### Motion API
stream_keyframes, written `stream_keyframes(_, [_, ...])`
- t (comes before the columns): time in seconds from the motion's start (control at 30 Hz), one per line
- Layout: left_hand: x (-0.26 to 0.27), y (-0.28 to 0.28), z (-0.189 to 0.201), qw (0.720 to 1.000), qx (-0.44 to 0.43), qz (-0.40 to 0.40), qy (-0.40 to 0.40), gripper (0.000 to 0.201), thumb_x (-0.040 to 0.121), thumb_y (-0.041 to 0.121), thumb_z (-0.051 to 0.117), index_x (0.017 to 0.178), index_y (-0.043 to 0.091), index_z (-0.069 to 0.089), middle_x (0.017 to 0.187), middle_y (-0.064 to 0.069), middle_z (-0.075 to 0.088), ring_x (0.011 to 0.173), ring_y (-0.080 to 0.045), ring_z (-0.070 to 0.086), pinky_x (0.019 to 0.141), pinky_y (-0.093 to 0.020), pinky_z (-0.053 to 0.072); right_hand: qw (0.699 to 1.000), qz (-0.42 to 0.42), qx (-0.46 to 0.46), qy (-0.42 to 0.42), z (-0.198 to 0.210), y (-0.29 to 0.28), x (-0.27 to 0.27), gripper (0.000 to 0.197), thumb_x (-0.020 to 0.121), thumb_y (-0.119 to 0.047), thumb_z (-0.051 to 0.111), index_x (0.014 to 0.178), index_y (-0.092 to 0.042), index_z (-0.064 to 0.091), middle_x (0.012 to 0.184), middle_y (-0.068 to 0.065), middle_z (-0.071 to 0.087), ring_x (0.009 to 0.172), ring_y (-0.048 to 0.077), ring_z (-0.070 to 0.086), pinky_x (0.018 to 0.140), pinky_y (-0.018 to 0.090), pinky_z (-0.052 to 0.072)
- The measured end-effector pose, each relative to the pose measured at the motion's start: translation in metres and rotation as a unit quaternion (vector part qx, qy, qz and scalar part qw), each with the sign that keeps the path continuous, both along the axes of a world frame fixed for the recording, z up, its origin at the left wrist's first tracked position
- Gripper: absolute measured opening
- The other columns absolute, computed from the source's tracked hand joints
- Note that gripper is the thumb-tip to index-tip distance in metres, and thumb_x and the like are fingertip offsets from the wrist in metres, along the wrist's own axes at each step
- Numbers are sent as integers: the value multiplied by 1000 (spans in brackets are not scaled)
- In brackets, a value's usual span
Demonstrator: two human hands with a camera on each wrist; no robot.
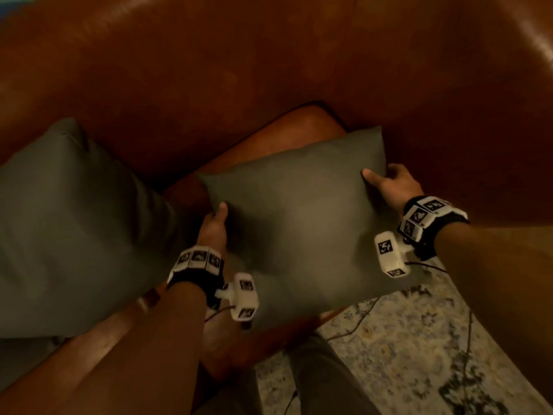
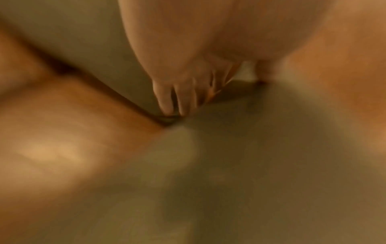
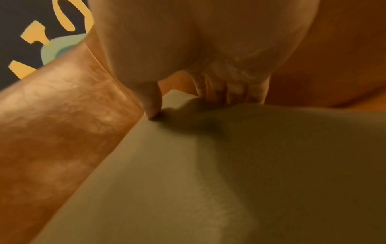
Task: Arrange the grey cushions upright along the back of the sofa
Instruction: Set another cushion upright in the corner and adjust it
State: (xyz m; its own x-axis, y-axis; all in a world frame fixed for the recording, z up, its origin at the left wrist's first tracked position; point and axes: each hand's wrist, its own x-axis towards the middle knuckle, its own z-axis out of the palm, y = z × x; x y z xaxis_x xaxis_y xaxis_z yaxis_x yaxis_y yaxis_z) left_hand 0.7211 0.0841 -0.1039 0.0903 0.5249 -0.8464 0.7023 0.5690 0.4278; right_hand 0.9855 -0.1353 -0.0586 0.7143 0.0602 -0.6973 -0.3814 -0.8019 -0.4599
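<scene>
A grey cushion point(image 1: 299, 223) is held tilted over the brown leather sofa seat point(image 1: 293, 127), its lower corner hanging past the seat's front. My left hand point(image 1: 217, 218) grips its left edge, thumb on top and fingers point(image 2: 167, 102) tucked behind. My right hand point(image 1: 386, 179) grips its right edge near the top corner, thumb point(image 3: 151, 105) pressing into the fabric point(image 3: 188, 173). A second grey cushion point(image 1: 68, 229) leans against the sofa back point(image 1: 239, 55) at the left.
The sofa's right arm point(image 1: 478, 100) rises just beside my right hand. A patterned rug point(image 1: 419, 339) with thin cables lies in front of the sofa. My trouser leg point(image 1: 323, 375) shows at the bottom.
</scene>
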Motion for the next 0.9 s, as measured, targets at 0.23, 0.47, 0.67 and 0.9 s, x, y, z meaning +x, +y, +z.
stream_keyframes(0.23, [18,22,77,981,53,148,-118,56,86,45,61,136,22,52,129,-3,63,119,-30,61,108,-51,45,986,16,103,-128,39,63,25,57,74,-57,69,125,-43,47,123,8,66,109,29,64,93,37,51])
stream_keyframes(0.47, [10,54,105,943,201,176,-197,31,71,50,65,101,45,59,121,7,65,122,-22,60,108,-52,46,956,125,181,-195,68,149,32,59,80,-45,69,129,-33,39,120,0,64,111,26,61,97,37,50])
stream_keyframes(0.67, [-7,49,92,952,220,105,-184,35,81,48,61,115,42,59,113,13,65,122,-23,59,107,-52,47,958,149,127,-207,66,144,19,57,86,-40,66,136,-31,41,136,3,61,124,28,56,106,37,44])
stream_keyframes(0.9, [-99,21,69,971,174,95,-131,19,95,7,55,84,20,64,78,-3,67,69,-14,61,67,-26,53,975,150,87,-141,22,92,-86,22,86,-25,66,104,-14,73,113,14,71,114,30,63,96,29,43])
